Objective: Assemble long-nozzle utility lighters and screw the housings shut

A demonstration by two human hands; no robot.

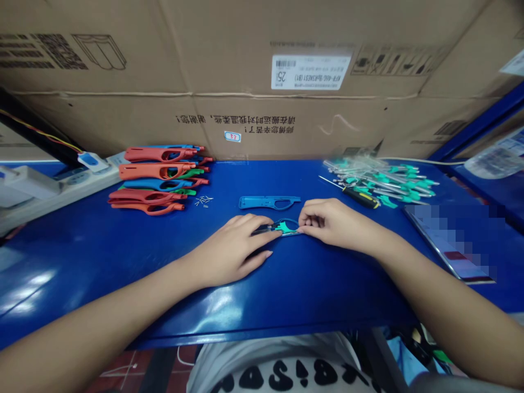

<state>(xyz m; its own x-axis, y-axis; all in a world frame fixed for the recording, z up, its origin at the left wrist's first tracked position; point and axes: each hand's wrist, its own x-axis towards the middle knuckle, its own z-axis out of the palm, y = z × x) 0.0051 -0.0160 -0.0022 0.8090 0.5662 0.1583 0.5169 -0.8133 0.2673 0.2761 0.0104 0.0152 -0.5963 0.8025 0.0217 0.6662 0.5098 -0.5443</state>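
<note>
A blue shell (290,220) handled on a blue table (282,303).
The left hand (241,243) rests over its left end, thumb spread from fingers; the right hand (331,220) pinches its right tip; a green trigger (283,227) shows between; a second shell (262,202) lies just beyond; screws (203,201) sit left, a screwdriver (361,197) right.

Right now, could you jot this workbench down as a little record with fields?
Left hand: fingers over a piece with a green part
Right hand: fingertips at that piece's right end
Beyond the hands: blue casing half
Left side: coloured casings, small metal bits
Right side: screwdriver, heap of green-and-clear parts
Surface: blue table
</note>
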